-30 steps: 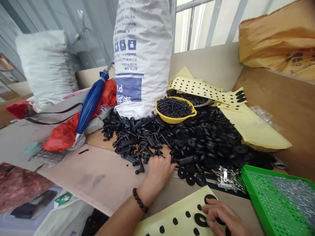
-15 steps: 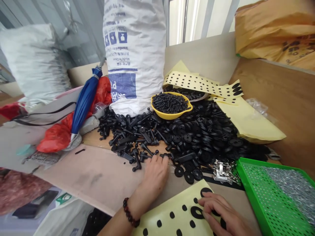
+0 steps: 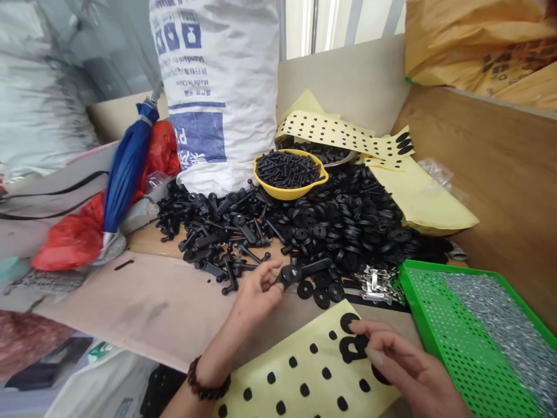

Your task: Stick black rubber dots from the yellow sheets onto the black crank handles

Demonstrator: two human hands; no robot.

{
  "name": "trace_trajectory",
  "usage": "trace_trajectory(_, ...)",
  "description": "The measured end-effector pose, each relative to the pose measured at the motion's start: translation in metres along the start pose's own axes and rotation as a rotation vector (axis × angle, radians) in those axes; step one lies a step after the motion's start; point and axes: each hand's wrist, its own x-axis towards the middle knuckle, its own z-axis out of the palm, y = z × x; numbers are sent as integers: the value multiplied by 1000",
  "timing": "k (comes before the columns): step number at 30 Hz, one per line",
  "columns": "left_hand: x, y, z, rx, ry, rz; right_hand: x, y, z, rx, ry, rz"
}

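My left hand [image 3: 256,296] is raised just off the table at the front of the heap, with a dark bead bracelet on its wrist. Its fingers pinch a black plastic lever part [image 3: 289,276]. My right hand [image 3: 409,366] lies at the edge of a yellow backing sheet [image 3: 304,371] dotted with black adhesive pads. Its fingertips are on a black ring pad [image 3: 348,348], and I cannot tell whether they grip it. Behind both hands lies a large heap of black plastic wheels and levers [image 3: 339,226].
A green perforated tray [image 3: 435,325] of small silver screws sits at right, with metal clips [image 3: 376,284] beside it. A yellow bowl [image 3: 304,194] holds black screws. Behind stand a white woven sack [image 3: 217,98], a blue umbrella [image 3: 126,168] and a red bag [image 3: 69,244].
My left hand has lifted a black lever part off the heap's front edge. My right fingers have drawn together over the pads. The whole scene has shifted left in view.
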Motion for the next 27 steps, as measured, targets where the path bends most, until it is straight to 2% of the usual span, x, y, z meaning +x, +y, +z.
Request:
trace_trajectory(2,-17,-1,13,-391,-115,-111,1,-5,0,159,16,113)
trace_trajectory(3,-25,0,21,-504,-184,-160,2,-8,2,236,28,154)
trace_trajectory(6,-40,1,47,-674,-349,-248,3,-19,9,429,37,258)
trace_trajectory(10,-44,-2,68,-806,-483,-313,1,-30,14,531,-3,350)
trace_trajectory(14,-43,-3,71,-794,-525,-332,-2,-32,13,545,0,398)
trace_trajectory(21,-45,12,56,-691,-552,-319,-1,-26,15,531,10,410)
trace_trajectory(27,-46,10,53,-647,-579,-310,-1,-24,14,442,10,392)
